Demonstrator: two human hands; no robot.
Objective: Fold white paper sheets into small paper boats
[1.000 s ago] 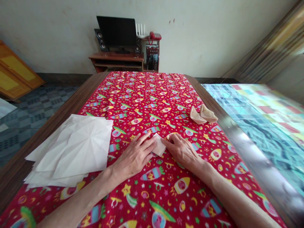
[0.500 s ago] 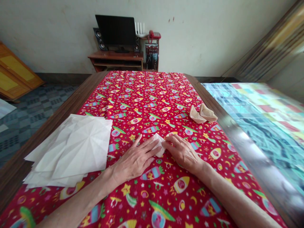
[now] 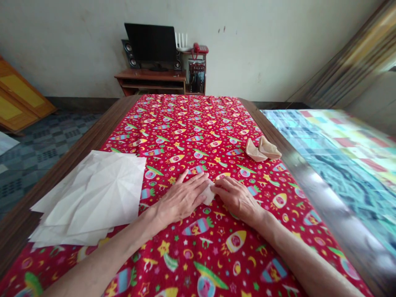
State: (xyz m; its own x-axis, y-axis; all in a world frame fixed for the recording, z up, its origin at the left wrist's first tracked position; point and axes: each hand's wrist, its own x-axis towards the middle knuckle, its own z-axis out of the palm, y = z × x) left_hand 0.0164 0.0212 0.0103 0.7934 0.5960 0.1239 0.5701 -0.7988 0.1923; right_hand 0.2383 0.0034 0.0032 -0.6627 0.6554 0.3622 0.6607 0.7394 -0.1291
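Note:
A small folded piece of white paper [image 3: 209, 197] lies on the red patterned cloth between my hands. My left hand [image 3: 182, 197] rests flat with fingers stretched out, their tips covering the paper's left part. My right hand [image 3: 236, 196] has its fingers curled, thumb and index finger pinching the paper's right corner. To the left lies a stack of creased white paper sheets [image 3: 108, 194], its fold lines fanning out from a centre. Two folded beige paper shapes [image 3: 256, 152] with raised points sit side by side to the upper right.
The red cloth [image 3: 198, 255] with rockets and stars covers most of a dark wooden table [image 3: 102, 126]. Beyond stands a desk [image 3: 151, 74] with a monitor [image 3: 150, 43], speakers and a red telephone [image 3: 200, 48]. At right is a bed with a checked cover [image 3: 328, 152].
My left hand's fingers have drawn together and slid slightly over the paper, covering its upper left edge. My right hand stays at the paper's right corner. The view has tilted up slightly.

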